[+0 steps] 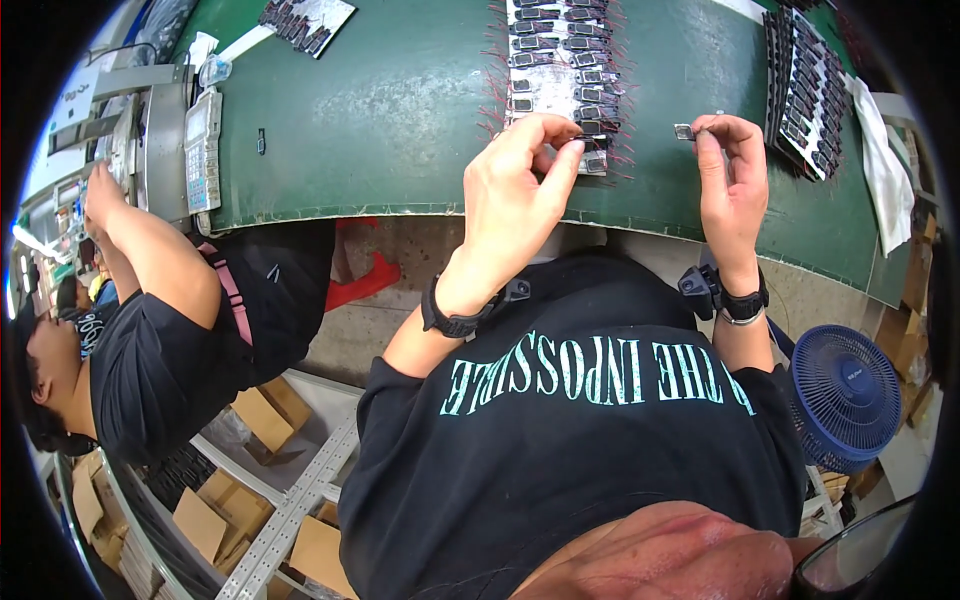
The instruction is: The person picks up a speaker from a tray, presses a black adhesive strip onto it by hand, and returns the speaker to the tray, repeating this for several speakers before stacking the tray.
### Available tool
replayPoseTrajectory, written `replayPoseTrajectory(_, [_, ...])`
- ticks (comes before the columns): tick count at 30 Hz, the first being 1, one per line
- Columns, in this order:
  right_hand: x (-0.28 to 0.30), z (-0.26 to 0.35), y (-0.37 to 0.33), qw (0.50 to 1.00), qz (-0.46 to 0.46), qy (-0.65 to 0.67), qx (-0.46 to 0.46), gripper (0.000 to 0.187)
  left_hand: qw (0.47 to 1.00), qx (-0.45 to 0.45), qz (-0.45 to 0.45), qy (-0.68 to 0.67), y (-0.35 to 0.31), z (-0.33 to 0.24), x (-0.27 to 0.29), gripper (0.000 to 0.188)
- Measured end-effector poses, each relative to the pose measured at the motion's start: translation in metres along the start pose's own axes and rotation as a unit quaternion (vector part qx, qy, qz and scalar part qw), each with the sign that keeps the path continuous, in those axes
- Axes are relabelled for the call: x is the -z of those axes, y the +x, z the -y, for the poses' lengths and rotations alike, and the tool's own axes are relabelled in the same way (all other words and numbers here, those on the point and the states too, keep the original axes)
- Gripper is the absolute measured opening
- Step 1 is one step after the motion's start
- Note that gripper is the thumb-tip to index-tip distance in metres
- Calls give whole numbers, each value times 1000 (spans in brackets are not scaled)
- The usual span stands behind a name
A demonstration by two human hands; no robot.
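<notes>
On the green table lies a white sheet point(545, 82) with two columns of small black speaker-like modules point(590, 58), their thin red wires sticking out at the sides. My left hand point(520, 180) is over the near end of that sheet. Its thumb and forefinger close on the edge of a black module there, partly hidden by the fingers. To the right, my right hand point(733, 180) is raised near the table's front edge. Between its thumb and forefinger it pinches a small square piece point(685, 131) with a pale face and dark rim.
Stacked trays of black modules point(808, 100) lie at the right, beside a white cloth point(885, 165). One loose black part point(261, 141) sits at the left, near a machine with a keypad point(202, 150). Another person point(170, 330) works there. A blue fan point(845, 398) stands at right.
</notes>
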State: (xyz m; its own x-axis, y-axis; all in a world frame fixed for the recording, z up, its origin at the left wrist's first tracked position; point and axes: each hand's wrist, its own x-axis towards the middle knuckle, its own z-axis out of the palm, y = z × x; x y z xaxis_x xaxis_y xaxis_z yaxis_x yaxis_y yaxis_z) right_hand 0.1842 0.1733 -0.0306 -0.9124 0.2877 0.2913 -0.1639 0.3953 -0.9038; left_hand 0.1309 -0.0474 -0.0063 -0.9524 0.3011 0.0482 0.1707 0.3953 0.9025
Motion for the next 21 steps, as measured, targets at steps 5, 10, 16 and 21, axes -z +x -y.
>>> replayPoseTrajectory(5, [1,-11,-8,999,8,14,-35,13,985,-91,-17,144,3,4,-4,14])
replayPoseTrajectory(10, [-1,-17,-10,998,0,31,-53,13,971,-136,-34,191,5,3,-8,12])
replayPoseTrajectory(16, [-1,-19,-11,995,-12,70,-63,13,955,-183,-35,232,4,3,-4,12])
replayPoseTrajectory(21, [-1,-20,-12,995,0,76,-65,13,940,-227,-45,250,6,2,-5,19])
